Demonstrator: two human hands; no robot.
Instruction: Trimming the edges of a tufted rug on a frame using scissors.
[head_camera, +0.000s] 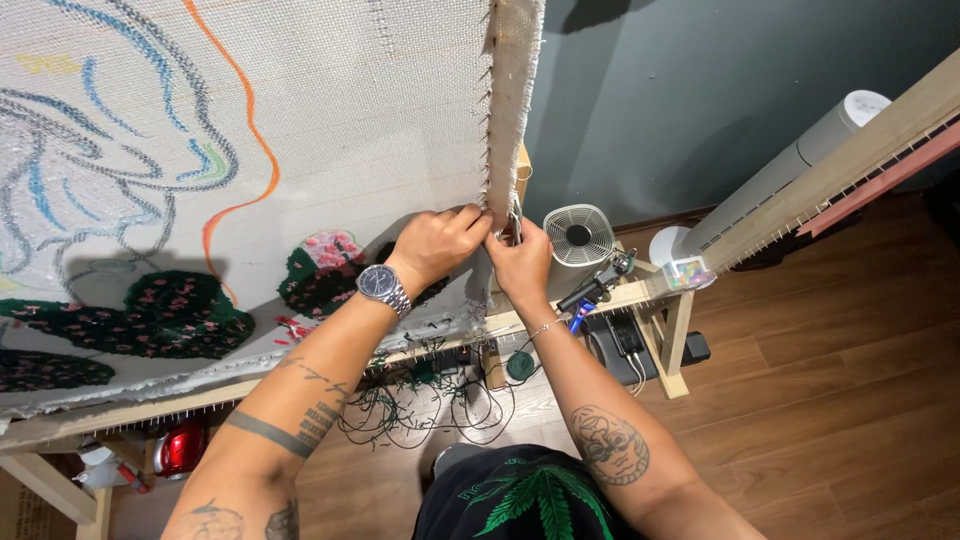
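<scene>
A white tufting cloth (330, 110) with drawn coloured outlines and dark green and pink tufted patches is stretched on a wooden frame (508, 110) lined with small nails. My left hand (440, 243), with a metal wristwatch, pinches the cloth at the frame's right edge. Close beside it, my right hand (520, 262) grips the same edge and holds a small metal tool (515, 222) against the frame. The fingertips of both hands nearly touch.
A small white fan (579, 235) stands behind the frame. Dark yarn scraps (420, 405) lie tangled on the wooden floor below. A red object (182, 447) sits at lower left. A second wooden frame (830, 170) and a white cylinder (800, 160) lean at right.
</scene>
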